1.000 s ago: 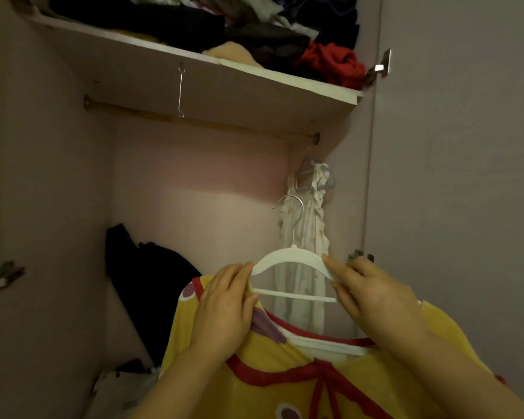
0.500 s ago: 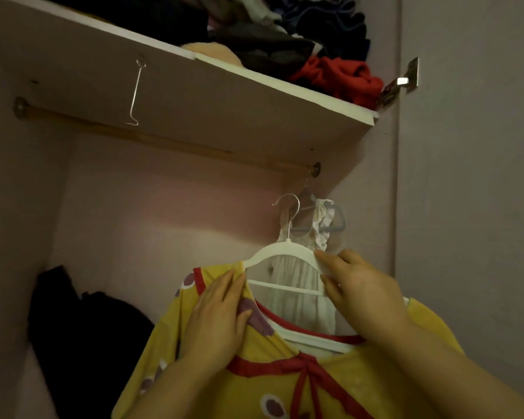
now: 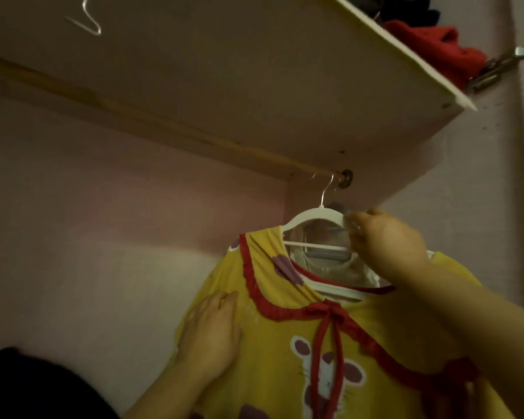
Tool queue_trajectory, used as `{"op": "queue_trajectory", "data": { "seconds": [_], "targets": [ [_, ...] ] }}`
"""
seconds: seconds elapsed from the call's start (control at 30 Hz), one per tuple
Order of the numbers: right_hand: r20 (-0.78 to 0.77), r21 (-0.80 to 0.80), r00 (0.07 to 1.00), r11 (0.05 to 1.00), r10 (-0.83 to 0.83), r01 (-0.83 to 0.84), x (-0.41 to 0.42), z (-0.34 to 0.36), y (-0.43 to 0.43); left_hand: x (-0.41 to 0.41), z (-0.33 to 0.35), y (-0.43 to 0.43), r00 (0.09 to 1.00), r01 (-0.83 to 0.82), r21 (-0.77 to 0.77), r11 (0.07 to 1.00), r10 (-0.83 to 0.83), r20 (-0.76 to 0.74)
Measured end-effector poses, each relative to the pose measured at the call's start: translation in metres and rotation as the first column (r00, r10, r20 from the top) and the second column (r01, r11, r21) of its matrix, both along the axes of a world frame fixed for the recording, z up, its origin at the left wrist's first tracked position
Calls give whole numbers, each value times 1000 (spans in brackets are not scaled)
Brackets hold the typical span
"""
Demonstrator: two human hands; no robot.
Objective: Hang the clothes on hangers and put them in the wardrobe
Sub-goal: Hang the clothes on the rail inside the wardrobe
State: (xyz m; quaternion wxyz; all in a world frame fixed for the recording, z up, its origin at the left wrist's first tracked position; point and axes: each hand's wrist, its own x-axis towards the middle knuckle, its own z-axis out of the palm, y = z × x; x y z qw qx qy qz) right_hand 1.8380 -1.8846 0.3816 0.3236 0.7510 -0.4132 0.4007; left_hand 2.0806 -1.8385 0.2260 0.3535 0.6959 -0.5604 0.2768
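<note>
Overhead, the pale underside of the wardrobe shelf (image 3: 254, 71) fills most of the view, and a wooden rail (image 3: 164, 128) runs beneath it from the left down to a round bracket (image 3: 346, 178) at the right wall. Below hangs the yellow garment (image 3: 360, 343), trimmed with red frill, tied with a red bow at the neck and printed with a white cartoon animal on the chest. It is draped on a white hanger (image 3: 312, 215) at the right end of the rail. A dark garment (image 3: 28, 385) lies low in the left corner, and red clothes (image 3: 436, 46) are piled on top of the shelf near its right edge. The right hand (image 3: 384, 243) is raised to the hanger's right shoulder, its fingers curled round the white plastic and gripping it. The left hand (image 3: 212, 331) lies flat against the yellow cloth on the garment's left side, fingers straight and close together, holding nothing. Behind the hanger's neck opening a pale garment (image 3: 330, 267) shows through. The metal hook (image 3: 327, 189) of the white hanger reaches the rail just beside the bracket and seems to sit over it, though the dim light leaves that unsure. A bent wire hook (image 3: 88, 22) hangs under the shelf at upper left.
</note>
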Motion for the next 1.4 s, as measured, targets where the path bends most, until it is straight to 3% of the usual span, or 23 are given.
{"op": "queue_trajectory", "data": {
  "seconds": [0.43, 0.7, 0.83, 1.07, 1.23, 1.4],
  "targets": [
    [114, -3, 981, 988, -156, 157, 42, 69, -54, 48, 22, -58, 996, 94, -101, 990, -93, 19],
    [57, 189, 982, 967, -183, 169, 65, 45, -71, 54, 13, -64, 994, 102, -60, 993, -99, 45],
    [19, 207, 984, 963, -178, 171, 59, 40, -67, 50, 7, -58, 993, 118, -39, 992, -116, 31],
    [-114, -133, 962, 964, -247, 232, 48, -13, -40, 23, 4, -35, 992, 124, -14, 992, -124, 16],
    [-185, 69, 975, 988, -126, 141, 41, -66, -1, -11, -14, -7, 996, 92, 40, 995, -92, 5],
    [-282, 225, 959, 971, -19, 85, 4, -145, 47, -53, -48, 41, 999, 36, 233, 972, -32, -17]
  ]
}}
